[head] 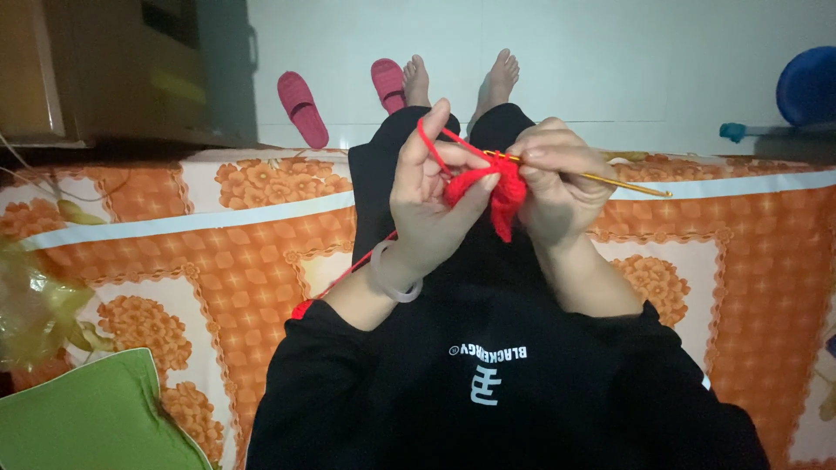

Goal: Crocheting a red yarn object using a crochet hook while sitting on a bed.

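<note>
Take the red crochet piece (492, 193) as your landmark; it sits in the middle of the view, above your lap, between your two hands. Far to the left of it, at the lower corner, lies a green cushion (87, 418) on the orange flowered bedsheet (235, 252). Nearer, still left of the piece, is your left hand (427, 196), raised with the palm toward you; the index finger stands up and the red yarn (428, 144) runs over it and down to the piece. The thumb and the other fingers of this hand close on the left edge of the piece, so the grip is closed on it. A pale bangle (392, 278) goes around this wrist, below and left of the piece. Above the piece, on the white floor, you see two pink slippers (302, 109) beside your bare feet. Just right of the piece is your right hand (557, 178), closed around a golden crochet hook (623, 184); the tip of the hook enters the piece and the handle points away to the right. Far right of the piece, at the upper corner, stands a blue round object (808, 85).
</note>
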